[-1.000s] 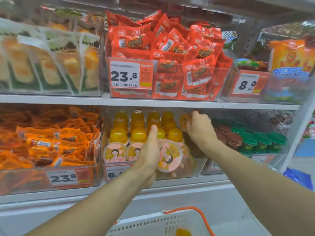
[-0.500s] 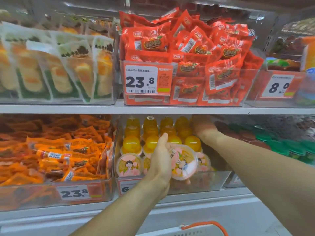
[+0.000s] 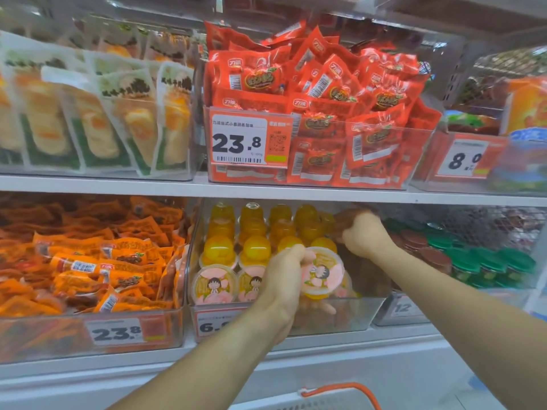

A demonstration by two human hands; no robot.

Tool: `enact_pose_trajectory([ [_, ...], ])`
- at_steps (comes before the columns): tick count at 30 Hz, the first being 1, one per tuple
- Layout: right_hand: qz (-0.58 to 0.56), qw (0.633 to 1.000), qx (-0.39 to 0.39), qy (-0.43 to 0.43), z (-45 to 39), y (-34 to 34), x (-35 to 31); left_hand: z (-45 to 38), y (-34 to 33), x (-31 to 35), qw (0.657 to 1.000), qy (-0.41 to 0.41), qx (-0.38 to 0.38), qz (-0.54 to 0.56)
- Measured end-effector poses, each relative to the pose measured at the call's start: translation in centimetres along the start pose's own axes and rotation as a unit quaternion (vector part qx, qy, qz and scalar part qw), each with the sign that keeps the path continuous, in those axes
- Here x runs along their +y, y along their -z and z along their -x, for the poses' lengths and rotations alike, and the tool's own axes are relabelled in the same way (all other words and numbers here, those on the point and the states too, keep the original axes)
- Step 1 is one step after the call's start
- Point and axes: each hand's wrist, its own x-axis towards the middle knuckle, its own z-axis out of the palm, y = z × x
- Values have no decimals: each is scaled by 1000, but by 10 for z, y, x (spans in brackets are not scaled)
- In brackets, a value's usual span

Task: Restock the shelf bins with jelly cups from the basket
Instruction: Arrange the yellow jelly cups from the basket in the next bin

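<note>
Left hand [image 3: 282,273] grips jelly cup [image 3: 322,272] above bin [image 3: 340,316].

We stand in a snack aisle of a retail shop: white shelves [image 3: 266,189] carry clear plastic bins [image 3: 399,161] packed with red sachets [image 3: 319,84], orange packets [image 3: 97,261] and rows of yellow jelly cups [image 3: 254,232]. Printed price tags [image 3: 238,142] reading 23.8, one with a barcode and QR code, front the bins. An orange-handled shopping basket [image 3: 340,399] shows below us.

Right hand [image 3: 362,235] deeper into bin [image 3: 340,318]
</note>
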Motion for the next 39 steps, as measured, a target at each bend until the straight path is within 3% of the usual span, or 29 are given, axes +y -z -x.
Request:
enact_pose_trajectory([
  [2, -215, 975, 47, -8, 37, 9, -4, -2, -4, -2, 999, -25, 13, -24],
  [4, -329, 941, 75, -3, 73, 21, -10, -4, -8, -4, 996, -65, 28, -56],
  [6, -358, 932, 58, -7, 100, 33, -14, -6, -11, -7, 989, -108, 38, -95],
  [10, -424, 904, -58, -27, 131, 47, -18, -7, -18, -12, 960, -192, 65, -192],
  [14, -462, 879, -120, -9, 143, 57, -24, -6, -26, -10, 961, -183, 102, -180],
  [21, -442, 897, 21, -8, 138, 50, -40, -12, -23, -4, 960, -156, 52, -225],
  [23, -437, 897, 46, -39, 129, 49, -35, -15, -18, -1, 927, -161, 27, -338],
  [25, -405, 910, 74, -51, 117, 49, -27, -19, -13, 1, 869, -197, 13, -455],
  [30, -160, 975, 154, -1, 80, 44, -13, -18, -5, 3, 714, -318, -7, -624],
  [33, -33, 983, 174, 46, 57, 32, -9, -22, 3, -2, 639, -279, 8, -717],
  [36, 19, 988, 151, 33, 40, 23, -9, -25, 9, -7, 594, -252, 11, -764],
  [39, 42, 990, 133, 15, 30, 19, -11, -28, 15, -11, 586, -241, -3, -774],
])
